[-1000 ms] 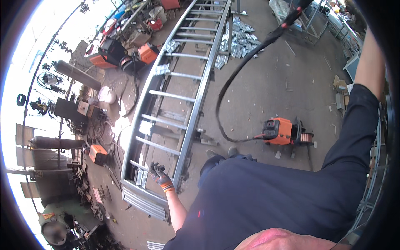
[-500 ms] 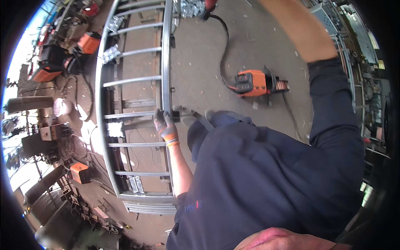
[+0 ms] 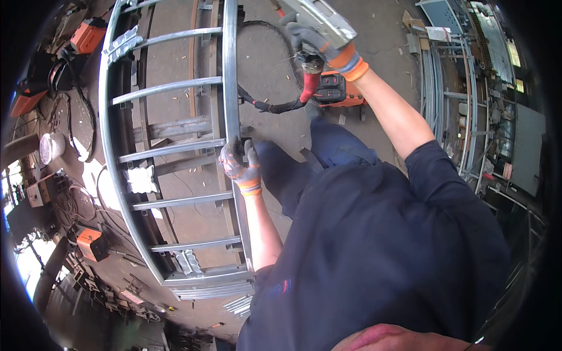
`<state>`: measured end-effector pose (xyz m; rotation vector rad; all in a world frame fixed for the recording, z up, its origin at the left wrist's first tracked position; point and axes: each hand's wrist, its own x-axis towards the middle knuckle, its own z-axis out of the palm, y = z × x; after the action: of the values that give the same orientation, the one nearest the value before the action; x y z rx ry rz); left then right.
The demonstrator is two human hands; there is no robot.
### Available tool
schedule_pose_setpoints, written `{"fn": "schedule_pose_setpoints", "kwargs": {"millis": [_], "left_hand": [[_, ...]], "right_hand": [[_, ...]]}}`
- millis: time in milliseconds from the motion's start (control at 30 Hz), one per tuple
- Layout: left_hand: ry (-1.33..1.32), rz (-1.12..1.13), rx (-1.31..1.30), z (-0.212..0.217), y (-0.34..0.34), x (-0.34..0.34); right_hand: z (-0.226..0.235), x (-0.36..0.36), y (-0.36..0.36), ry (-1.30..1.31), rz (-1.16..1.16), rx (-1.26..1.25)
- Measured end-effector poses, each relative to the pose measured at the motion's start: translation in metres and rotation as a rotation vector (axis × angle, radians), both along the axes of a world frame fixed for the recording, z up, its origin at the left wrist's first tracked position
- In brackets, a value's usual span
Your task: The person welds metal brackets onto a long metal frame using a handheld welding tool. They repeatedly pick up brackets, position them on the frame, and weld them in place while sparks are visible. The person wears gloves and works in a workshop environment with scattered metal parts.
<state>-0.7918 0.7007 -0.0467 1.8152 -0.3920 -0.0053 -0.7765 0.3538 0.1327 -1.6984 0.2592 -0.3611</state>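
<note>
Fingers [image 3: 234,159] of my left hand [image 3: 241,165] now clamp the steel frame's [image 3: 230,88] right rail; right hand [image 3: 321,36] has swung up, gripping a metal bracket [image 3: 322,17] overhead, welding torch [image 3: 308,88] dangling beneath. Frame looks steadied.

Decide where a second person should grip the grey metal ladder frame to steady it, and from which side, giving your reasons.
Grip the far long rail of the ladder frame, midway between two rungs, reaching in from the open floor side. That rail is bare and narrow enough to wrap, while the near rail already has the gloved left hand on it, and the right hand works a welding torch above.
</note>
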Motion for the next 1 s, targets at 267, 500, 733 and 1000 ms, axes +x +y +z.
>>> {"fn": "schedule_pose_setpoints", "kwargs": {"millis": [267, 500, 733, 1000], "left_hand": [[0.089, 0.067, -0.12, 0.003, 0.003, -0.003], [0.051, 0.046, -0.125, 0.004, 0.0, 0.001], [-0.014, 0.046, 0.107, 0.024, 0.007, 0.01], [0.662, 0.703, -0.691, 0.004, 0.021, 0.101]], "right_hand": [[0.0, 0.009, 0.034, 0.042, -0.018, 0.031], [-0.016, -0.004, 0.017, 0.003, 0.033, 0.068], [-0.019, -0.034, -0.063, 0.115, 0.182, 0.325], [0.066, -0.013, -0.302, 0.187, 0.338, -0.146]]}}
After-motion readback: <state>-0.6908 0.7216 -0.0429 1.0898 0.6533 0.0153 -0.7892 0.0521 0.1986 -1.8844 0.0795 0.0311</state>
